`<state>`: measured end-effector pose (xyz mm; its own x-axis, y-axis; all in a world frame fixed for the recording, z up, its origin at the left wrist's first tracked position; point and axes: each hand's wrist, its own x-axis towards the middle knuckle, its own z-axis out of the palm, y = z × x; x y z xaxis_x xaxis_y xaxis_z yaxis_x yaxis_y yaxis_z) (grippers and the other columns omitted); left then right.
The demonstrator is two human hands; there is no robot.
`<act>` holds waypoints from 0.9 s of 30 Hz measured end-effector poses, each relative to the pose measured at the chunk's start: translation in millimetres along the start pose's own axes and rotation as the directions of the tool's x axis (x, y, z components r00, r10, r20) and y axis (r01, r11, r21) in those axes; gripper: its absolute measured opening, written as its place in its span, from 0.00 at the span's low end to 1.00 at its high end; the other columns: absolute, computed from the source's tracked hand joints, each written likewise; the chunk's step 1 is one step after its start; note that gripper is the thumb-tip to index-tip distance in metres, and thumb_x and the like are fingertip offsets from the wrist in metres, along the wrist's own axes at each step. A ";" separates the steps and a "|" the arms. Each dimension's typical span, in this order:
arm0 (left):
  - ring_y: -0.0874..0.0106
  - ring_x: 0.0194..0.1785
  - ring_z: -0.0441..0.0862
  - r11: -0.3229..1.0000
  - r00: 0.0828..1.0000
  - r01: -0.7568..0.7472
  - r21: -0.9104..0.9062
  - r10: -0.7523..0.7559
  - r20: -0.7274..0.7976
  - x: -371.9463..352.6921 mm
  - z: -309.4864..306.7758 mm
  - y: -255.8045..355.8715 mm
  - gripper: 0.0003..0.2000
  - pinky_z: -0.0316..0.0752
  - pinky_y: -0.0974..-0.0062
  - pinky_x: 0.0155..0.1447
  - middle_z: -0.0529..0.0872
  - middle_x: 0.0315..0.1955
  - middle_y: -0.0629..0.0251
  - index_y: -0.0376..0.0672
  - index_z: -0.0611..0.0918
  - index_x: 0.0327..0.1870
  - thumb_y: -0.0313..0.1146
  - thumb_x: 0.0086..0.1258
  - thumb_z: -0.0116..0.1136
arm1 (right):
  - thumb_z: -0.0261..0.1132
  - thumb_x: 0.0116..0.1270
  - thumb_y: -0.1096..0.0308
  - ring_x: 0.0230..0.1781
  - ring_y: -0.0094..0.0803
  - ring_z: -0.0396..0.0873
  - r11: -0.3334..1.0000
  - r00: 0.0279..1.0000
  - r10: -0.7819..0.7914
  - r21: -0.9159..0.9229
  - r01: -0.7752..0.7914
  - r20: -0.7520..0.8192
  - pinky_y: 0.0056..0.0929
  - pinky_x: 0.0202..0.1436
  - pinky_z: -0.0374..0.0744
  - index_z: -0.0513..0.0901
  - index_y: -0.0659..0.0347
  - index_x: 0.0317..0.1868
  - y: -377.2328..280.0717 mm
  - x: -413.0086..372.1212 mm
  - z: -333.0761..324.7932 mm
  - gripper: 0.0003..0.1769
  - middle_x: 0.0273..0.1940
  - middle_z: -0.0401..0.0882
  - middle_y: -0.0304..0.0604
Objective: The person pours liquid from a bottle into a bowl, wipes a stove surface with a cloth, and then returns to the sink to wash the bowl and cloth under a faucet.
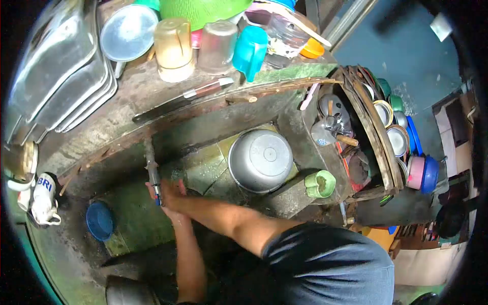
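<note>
Both of my hands meet under a pipe tap (pixel 152 175) at the left centre. My right hand (pixel 174 197) lies over my left hand (pixel 172 209), and their fingers are smeared by motion. The tap's blue end is right beside them. To their right an upturned metal pot (pixel 260 160) rests on the tiled floor of the basin. A blue bowl (pixel 99 221) is at the lower left.
Above, a ledge holds metal trays (pixel 56 66), plastic jars (pixel 175 48), a teal cup (pixel 250 51) and a knife (pixel 178 101). A green scoop (pixel 320 184) sits right of the pot. White mugs (pixel 44 201) stand at far left; a rack (pixel 373 137) of dishes curves at the right.
</note>
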<state>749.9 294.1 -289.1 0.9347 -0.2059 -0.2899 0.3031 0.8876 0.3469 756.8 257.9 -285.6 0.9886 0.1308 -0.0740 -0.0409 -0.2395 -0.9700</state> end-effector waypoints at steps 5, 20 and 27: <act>0.67 0.40 0.81 0.979 0.995 0.048 -0.197 -0.029 0.095 -15.6 -13.4 42.7 0.21 0.77 0.62 0.54 0.82 0.40 0.60 0.44 0.73 0.54 0.49 0.69 0.54 | 0.57 0.63 0.51 0.53 0.54 0.75 0.936 0.997 -0.035 -0.347 0.055 0.062 0.48 0.56 0.72 0.73 0.59 0.58 -38.6 -15.3 29.7 0.27 0.53 0.77 0.57; 0.80 0.27 0.69 0.570 0.903 -0.010 0.822 0.359 -0.238 -44.2 54.9 60.5 0.16 0.66 0.80 0.32 0.81 0.37 0.65 0.39 0.73 0.60 0.33 0.75 0.46 | 0.62 0.58 0.57 0.53 0.46 0.76 0.980 0.979 0.141 -0.158 -0.118 0.145 0.42 0.58 0.71 0.81 0.59 0.46 -64.4 -100.2 -122.0 0.19 0.50 0.79 0.51; 0.74 0.44 0.77 -0.193 0.789 -0.337 0.922 0.476 0.388 -75.6 98.2 74.5 0.14 0.70 0.75 0.51 0.83 0.44 0.62 0.36 0.79 0.54 0.32 0.73 0.52 | 0.61 0.60 0.58 0.67 0.49 0.62 0.875 0.921 0.385 -0.339 -0.344 0.059 0.58 0.62 0.66 0.83 0.55 0.48 -4.0 -245.9 -260.6 0.18 0.59 0.73 0.55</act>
